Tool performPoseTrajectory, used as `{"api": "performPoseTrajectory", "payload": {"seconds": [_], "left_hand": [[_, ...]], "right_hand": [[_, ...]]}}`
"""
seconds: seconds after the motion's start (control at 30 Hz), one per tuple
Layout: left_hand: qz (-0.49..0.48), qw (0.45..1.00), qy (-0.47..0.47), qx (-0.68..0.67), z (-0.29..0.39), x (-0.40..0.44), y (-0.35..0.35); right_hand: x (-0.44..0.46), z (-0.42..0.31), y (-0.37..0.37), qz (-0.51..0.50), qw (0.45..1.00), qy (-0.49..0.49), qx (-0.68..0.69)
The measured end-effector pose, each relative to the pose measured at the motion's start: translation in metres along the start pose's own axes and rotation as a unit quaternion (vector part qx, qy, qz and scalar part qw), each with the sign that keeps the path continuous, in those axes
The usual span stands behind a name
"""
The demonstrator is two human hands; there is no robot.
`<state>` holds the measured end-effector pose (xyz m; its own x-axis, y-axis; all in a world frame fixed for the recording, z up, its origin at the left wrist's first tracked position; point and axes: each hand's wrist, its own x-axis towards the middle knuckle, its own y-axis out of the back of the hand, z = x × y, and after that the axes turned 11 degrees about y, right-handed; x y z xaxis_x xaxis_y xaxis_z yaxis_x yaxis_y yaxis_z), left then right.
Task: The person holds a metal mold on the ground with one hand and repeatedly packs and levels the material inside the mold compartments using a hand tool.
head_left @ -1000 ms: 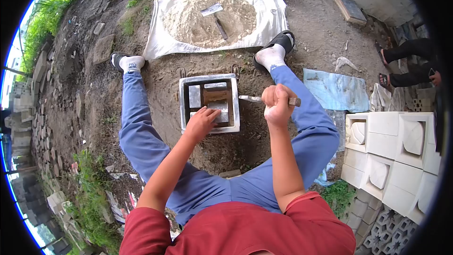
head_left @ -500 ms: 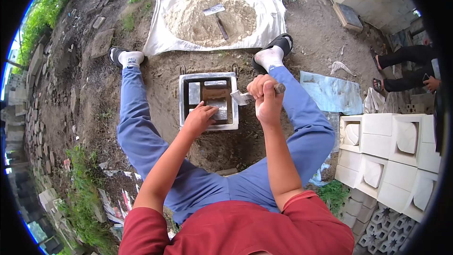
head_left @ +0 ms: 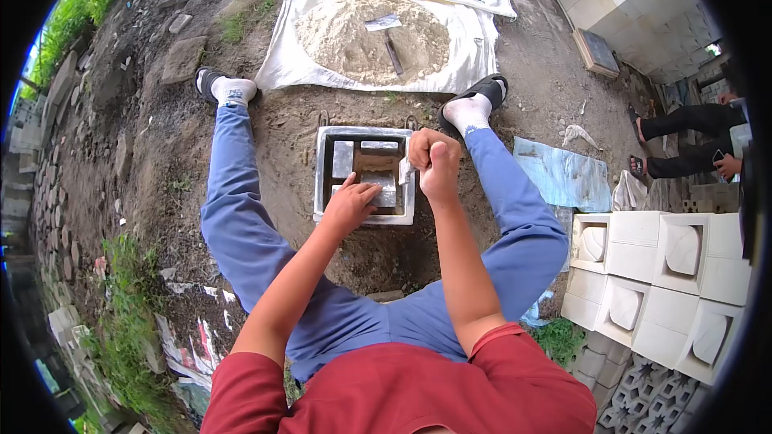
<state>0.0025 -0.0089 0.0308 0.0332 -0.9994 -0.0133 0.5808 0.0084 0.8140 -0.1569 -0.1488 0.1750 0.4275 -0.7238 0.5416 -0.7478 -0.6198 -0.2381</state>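
Observation:
Between my legs on the ground stands a square metal mould [head_left: 320, 185] with a pale rim. Metal blocks and a brownish cavity show inside it. My left hand [head_left: 351, 202] reaches over the near left rim, its fingers stretched out and resting on a metal block [head_left: 384, 193] in the mould. At the right rim my right hand [head_left: 435, 162] is closed round the handle of a small trowel [head_left: 404, 170]. The trowel's pale, flat blade is at the inner side of the right wall; its handle is hidden in my fist.
Beyond my feet, a sand pile [head_left: 338, 36] lies on a white sack [head_left: 277, 64], with another trowel [head_left: 392, 52] on it. Pale hollow blocks [head_left: 655, 265] are stacked at the right. A blue sheet [head_left: 563, 174] lies nearby. Another person's legs [head_left: 691, 120] show far right.
My right hand has moved left with the trowel, bringing its blade over the mould's right wall. My left hand stays on the block. The whole view has shifted slightly.

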Motion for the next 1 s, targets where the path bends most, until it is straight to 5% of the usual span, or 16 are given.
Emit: {"api": "performPoseTrajectory", "payload": {"seconds": [0.7,1.0], "left_hand": [[0.042,0.999,-0.015,-0.022,-0.008,0.002,-0.003],[0.040,0.998,-0.016,-0.037,-0.008,0.002,0.000]], "right_hand": [[0.005,0.011,-0.002,0.057,0.996,-0.049,-0.046],[-0.042,0.079,0.011,0.078,0.988,-0.055,-0.117]]}}
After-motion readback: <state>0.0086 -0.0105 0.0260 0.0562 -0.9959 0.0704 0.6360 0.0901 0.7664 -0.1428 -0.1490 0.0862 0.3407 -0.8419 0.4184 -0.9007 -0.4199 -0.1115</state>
